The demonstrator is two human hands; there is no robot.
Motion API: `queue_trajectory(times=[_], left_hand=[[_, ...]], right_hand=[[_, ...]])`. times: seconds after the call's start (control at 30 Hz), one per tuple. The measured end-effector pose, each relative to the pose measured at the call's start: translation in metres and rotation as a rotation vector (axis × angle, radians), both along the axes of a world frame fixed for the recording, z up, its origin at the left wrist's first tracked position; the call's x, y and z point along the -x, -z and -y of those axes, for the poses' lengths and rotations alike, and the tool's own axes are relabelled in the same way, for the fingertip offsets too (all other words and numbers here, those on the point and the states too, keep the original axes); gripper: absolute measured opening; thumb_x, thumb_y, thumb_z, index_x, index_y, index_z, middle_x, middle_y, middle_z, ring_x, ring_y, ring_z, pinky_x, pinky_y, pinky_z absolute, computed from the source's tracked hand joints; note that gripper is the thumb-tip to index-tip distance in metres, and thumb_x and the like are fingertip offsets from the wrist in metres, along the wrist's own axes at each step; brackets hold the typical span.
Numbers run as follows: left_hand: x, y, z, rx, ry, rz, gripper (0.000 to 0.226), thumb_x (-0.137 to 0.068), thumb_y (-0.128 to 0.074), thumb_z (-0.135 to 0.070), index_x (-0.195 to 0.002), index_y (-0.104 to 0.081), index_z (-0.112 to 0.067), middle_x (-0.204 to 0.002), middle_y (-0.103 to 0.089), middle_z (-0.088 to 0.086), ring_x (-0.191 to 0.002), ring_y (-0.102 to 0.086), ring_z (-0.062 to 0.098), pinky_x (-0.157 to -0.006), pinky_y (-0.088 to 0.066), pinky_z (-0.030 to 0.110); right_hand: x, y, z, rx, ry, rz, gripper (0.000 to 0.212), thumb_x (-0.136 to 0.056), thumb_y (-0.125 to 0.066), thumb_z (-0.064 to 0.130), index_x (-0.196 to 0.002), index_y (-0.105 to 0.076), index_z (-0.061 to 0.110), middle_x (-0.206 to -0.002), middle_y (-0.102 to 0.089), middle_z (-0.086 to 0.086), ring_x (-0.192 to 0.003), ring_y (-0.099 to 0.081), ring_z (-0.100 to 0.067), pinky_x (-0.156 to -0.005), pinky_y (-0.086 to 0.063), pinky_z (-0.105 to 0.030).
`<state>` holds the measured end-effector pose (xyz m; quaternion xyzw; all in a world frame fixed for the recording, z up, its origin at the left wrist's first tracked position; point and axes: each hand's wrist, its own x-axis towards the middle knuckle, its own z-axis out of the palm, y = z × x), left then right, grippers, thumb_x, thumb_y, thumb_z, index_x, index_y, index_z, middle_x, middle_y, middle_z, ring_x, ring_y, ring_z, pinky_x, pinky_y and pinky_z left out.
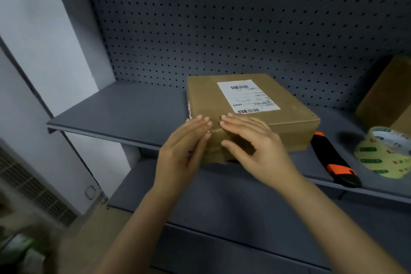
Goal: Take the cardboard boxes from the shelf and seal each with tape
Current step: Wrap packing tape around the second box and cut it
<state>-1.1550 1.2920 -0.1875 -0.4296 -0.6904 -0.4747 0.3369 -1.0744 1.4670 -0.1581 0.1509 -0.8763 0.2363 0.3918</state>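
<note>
Grey metal shelf [115,109] with a perforated back panel [222,29] and a pale wall [44,29] at left. The cardboard box [204,95] lies flat at the shelf's front edge, label [248,95] up (its long side runs front to back, slightly skewed). The left hand [184,140] and right hand [251,142] press straight-fingered on its near corner.

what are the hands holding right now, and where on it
Nothing is gripped: the left hand and right hand press flat, fingers straight, on the near corner of the box.
</note>
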Motion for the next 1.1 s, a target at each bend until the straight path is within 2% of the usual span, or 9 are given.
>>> queue_trajectory(times=[0.17,0.27,0.43,0.53,0.63,0.73,0.9,0.97,1.1], left_hand=[[-0.012,0.001,-0.005,-0.046,0.054,0.427,0.049,-0.101,-0.052,-0.03,-0.147,-0.037,-0.023,-0.148,-0.038,-0.022,-0.138,-0.037,-0.006,-0.109,-0.039,0.02],[-0.036,0.009,-0.018,-0.15,-0.033,0.544,0.06,-0.099,-0.048,-0.03,-0.153,-0.026,-0.023,-0.147,-0.031,-0.029,-0.135,-0.032,-0.015,-0.104,-0.036,0.008],[-0.047,0.017,-0.029,-0.216,-0.006,0.648,0.06,-0.099,-0.05,-0.027,-0.154,-0.027,-0.023,-0.148,-0.047,-0.012,-0.128,-0.047,-0.008,-0.097,-0.041,0.007],[-0.037,0.014,-0.025,-0.172,0.069,0.699,0.064,-0.099,-0.05,-0.033,-0.156,-0.021,-0.026,-0.15,-0.043,-0.015,-0.132,-0.044,-0.006,-0.101,-0.041,0.012],[-0.023,0.014,-0.017,-0.102,0.16,0.718,0.065,-0.101,-0.047,-0.034,-0.157,-0.015,-0.027,-0.154,-0.04,-0.011,-0.137,-0.042,0.001,-0.109,-0.042,0.028],[-0.012,0.012,-0.008,-0.031,0.267,0.718,0.066,-0.102,-0.044,-0.03,-0.158,-0.008,-0.027,-0.162,-0.023,-0.009,-0.147,-0.025,0.006,-0.119,-0.031,0.044],[-0.003,0.004,0.002,0.06,0.441,0.763,0.069,-0.103,-0.039,-0.039,-0.157,0.004,-0.032,-0.165,-0.003,-0.013,-0.15,-0.008,0.003,-0.124,-0.015,0.044],[-0.002,0.003,0.003,0.098,0.403,0.725,0.068,-0.102,-0.035,-0.044,-0.156,0.006,-0.032,-0.165,0.0,-0.012,-0.151,-0.005,0.003,-0.124,-0.014,0.044],[0.007,-0.004,0.007,0.201,0.233,0.481,0.059,-0.106,-0.037,-0.027,-0.155,-0.005,-0.023,-0.165,-0.005,-0.006,-0.151,-0.005,0.006,-0.124,-0.013,0.035]], right_hand=[[0.008,0.0,0.0,0.049,0.018,0.001,0.036,-0.079,-0.079,0.022,-0.113,-0.072,0.012,-0.123,-0.067,0.004,-0.122,-0.057,-0.008,-0.104,-0.043,-0.037],[0.009,0.002,0.0,0.069,0.007,-0.016,0.033,-0.079,-0.078,0.021,-0.111,-0.072,0.013,-0.123,-0.067,0.005,-0.122,-0.058,-0.007,-0.104,-0.044,-0.038],[0.012,0.002,0.001,0.067,0.011,-0.037,0.032,-0.079,-0.079,0.02,-0.11,-0.073,0.011,-0.12,-0.068,0.004,-0.12,-0.059,-0.008,-0.103,-0.045,-0.037],[0.015,0.002,0.004,0.065,0.03,-0.029,0.031,-0.079,-0.079,0.02,-0.108,-0.074,0.012,-0.118,-0.069,0.004,-0.118,-0.06,-0.008,-0.102,-0.045,-0.036],[0.016,0.002,0.005,0.07,0.03,-0.021,0.031,-0.079,-0.079,0.021,-0.108,-0.074,0.013,-0.118,-0.069,0.006,-0.118,-0.06,-0.007,-0.102,-0.045,-0.034],[0.017,0.001,0.005,0.065,0.032,-0.027,0.03,-0.079,-0.079,0.022,-0.108,-0.074,0.013,-0.117,-0.069,0.007,-0.117,-0.06,-0.006,-0.103,-0.044,-0.031],[0.017,0.0,0.007,0.068,0.039,-0.039,0.03,-0.078,-0.08,0.02,-0.106,-0.074,0.013,-0.117,-0.069,0.008,-0.117,-0.059,-0.004,-0.104,-0.041,-0.025],[0.016,-0.001,0.009,0.074,0.051,-0.016,0.029,-0.077,-0.08,0.019,-0.105,-0.074,0.013,-0.116,-0.069,0.009,-0.117,-0.059,-0.003,-0.103,-0.04,-0.024],[0.013,-0.016,0.018,0.051,0.104,0.122,0.027,-0.077,-0.072,0.023,-0.103,-0.066,0.019,-0.113,-0.065,0.011,-0.109,-0.057,-0.009,-0.096,-0.041,-0.038]])
